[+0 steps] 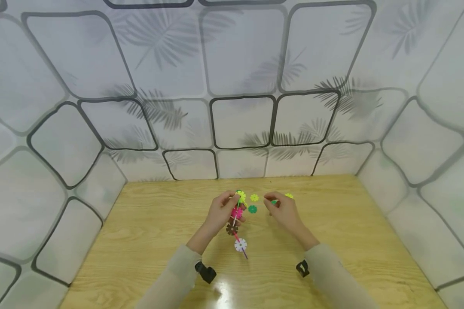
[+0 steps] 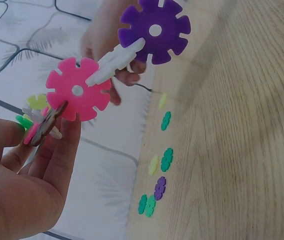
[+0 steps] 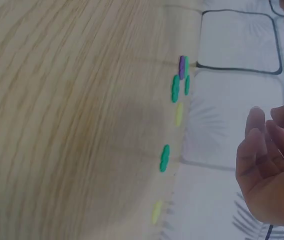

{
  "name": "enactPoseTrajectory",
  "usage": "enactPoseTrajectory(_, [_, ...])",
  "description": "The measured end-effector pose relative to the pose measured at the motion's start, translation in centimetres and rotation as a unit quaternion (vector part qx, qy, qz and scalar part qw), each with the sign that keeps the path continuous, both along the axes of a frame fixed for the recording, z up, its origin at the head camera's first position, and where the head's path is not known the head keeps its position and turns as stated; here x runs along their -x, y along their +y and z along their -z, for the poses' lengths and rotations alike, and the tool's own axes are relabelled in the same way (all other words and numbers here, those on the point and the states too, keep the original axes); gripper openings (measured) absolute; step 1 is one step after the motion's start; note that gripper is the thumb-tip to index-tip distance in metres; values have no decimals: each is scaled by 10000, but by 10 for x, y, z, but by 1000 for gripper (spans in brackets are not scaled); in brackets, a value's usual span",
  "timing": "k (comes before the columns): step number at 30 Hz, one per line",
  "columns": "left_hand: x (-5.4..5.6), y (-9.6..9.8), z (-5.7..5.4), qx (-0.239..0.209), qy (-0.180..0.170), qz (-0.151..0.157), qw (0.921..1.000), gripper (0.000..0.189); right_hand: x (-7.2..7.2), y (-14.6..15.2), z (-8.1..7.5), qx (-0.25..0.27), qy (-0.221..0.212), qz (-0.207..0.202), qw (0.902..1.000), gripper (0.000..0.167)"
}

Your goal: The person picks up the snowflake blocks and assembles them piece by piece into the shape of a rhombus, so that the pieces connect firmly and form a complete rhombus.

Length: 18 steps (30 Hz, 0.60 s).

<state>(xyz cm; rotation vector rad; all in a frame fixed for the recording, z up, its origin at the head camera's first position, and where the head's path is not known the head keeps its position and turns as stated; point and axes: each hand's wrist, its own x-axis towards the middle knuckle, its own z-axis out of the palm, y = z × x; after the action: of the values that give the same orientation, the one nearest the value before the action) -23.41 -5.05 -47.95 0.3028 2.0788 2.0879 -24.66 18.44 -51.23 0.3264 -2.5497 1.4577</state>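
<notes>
My left hand (image 1: 218,211) pinches the upper end of a chain of notched plastic flower discs, near a yellow disc (image 1: 240,194). Below it hang a pink disc (image 1: 236,213), a brown disc (image 1: 230,231) and a white disc (image 1: 238,247), slotted into others seen edge-on. A purple disc (image 2: 174,27) ends the chain nearest the left wrist camera. Right of the chain, apart from it, is my right hand (image 1: 287,211). Its fingers (image 3: 254,145) are loosely bent, with a gap to the thumb and nothing showing between them.
Several loose discs lie flat on the wooden table (image 1: 147,240) towards its back, among them a yellow disc (image 1: 254,198), a green disc (image 1: 252,209) and a purple disc (image 2: 159,188). Patterned white panels (image 1: 239,124) stand behind and at both sides.
</notes>
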Motion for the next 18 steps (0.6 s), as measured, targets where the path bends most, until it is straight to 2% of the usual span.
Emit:
enactPoseTrajectory(6, [2,0,2,7,87,-33,10000,30,15,21,21,-455,-475,226,9976,29])
enactPoseTrajectory(18, [-2,0,-2,33,135,65,9999,31,30,38,51,-977,-754,288,9919,37])
